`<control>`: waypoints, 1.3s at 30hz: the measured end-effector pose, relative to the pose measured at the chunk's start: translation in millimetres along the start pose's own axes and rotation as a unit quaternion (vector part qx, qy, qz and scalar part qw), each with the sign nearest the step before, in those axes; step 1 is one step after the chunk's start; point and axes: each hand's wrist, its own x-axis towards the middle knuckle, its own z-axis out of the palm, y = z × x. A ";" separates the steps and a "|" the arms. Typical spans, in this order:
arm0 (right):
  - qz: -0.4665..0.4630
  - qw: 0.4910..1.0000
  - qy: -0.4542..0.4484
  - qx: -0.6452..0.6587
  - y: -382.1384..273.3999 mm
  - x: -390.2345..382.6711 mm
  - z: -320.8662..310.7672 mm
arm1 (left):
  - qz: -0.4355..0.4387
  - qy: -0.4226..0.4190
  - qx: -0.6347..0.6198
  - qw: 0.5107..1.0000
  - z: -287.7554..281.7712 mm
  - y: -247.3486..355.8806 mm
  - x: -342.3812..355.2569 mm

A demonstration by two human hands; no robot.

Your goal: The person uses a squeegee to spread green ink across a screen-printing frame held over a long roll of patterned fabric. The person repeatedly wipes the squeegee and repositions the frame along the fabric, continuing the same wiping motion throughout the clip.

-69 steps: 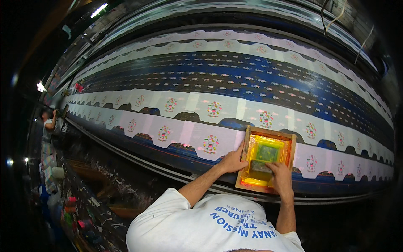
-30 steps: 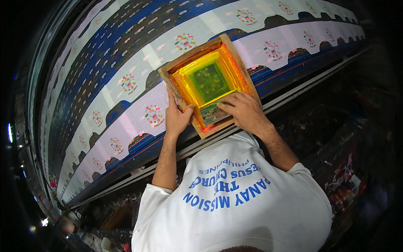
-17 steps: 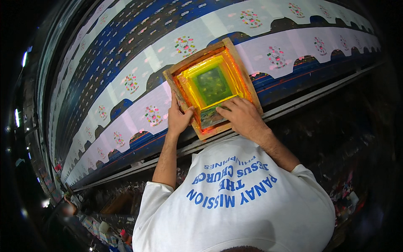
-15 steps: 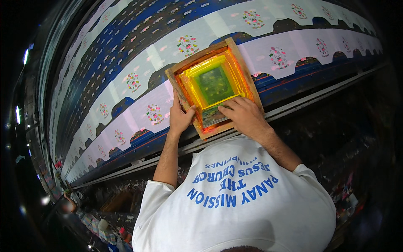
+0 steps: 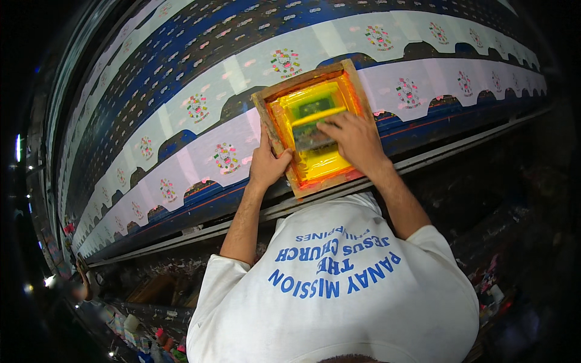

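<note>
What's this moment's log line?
left hand: grips wooden frame | right hand: holds scraper inside frame | pink cloth: printed, either side of frame

Bright lamps [image 5: 18, 148] amid gloom, far left

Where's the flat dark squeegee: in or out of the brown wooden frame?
In. The frame surrounds the squeegee, gripped by the right hand.
</note>
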 end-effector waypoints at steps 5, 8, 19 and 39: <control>-0.013 0.999 -0.040 0.013 22.0 67.1 -16.3 | 0.030 0.018 0.017 0.999 2.0 -14.3 4.7; 0.023 0.996 -0.085 0.026 14.8 88.4 -34.6 | 0.041 0.023 0.023 0.999 2.1 -16.5 5.5; 0.016 0.995 -0.094 0.015 -2.1 15.3 -21.3 | -0.005 -0.006 0.017 1.000 -3.7 -1.4 -0.3; 0.023 0.999 -0.018 0.025 102.1 -93.1 -89.1 | 0.036 0.028 -0.040 0.998 108.1 90.3 40.7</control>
